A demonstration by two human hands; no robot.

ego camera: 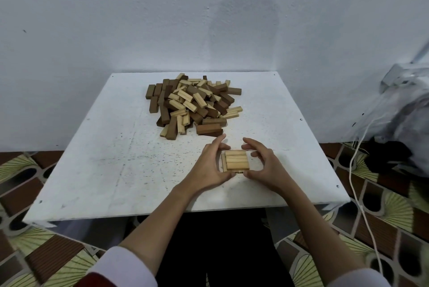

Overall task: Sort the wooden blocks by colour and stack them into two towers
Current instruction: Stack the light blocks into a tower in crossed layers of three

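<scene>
Barely begun: left hand (210, 166) and right hand (263, 166) pinch a low stack of pale blocks (236, 160) at the table's (104, 159) near edge; the mixed pile (192, 103) behind awaits sorting.

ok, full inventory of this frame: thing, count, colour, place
small stack: one, light wood, two layers showing, near table centre-front, between the hands
block pile: one, mixed light and dark brown, too many to count, far half of table
table: one, white, speckled, against wall
wall: pale, behind table
cable: white, floor at right
floor: patterned tiles, brown and yellow
left hand: cupped on the stack's left side
right hand: cupped on its right side
</scene>
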